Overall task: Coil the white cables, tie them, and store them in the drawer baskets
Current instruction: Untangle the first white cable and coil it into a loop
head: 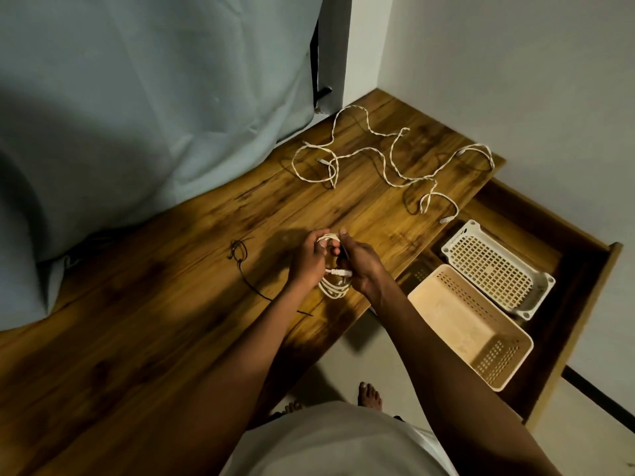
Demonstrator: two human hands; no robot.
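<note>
I see both hands held together above the wooden table point(171, 304), working one coiled white cable point(335, 286). My left hand point(307, 261) has its fingers curled round the left side of the coil, and my right hand point(362, 266) pinches a thin dark tie point(343, 252) against the loops near the coil's top. The coil hangs between the palms, its lower loops drooping toward the table edge. Farther back, loose white cables point(388, 159) sprawl untidily across the tabletop, one end trailing toward the open drawer point(584, 286). In that drawer sit a white basket point(498, 267) and a beige basket point(470, 324), side by side. More dark ties point(240, 255) lie on the table left of my hands.
</note>
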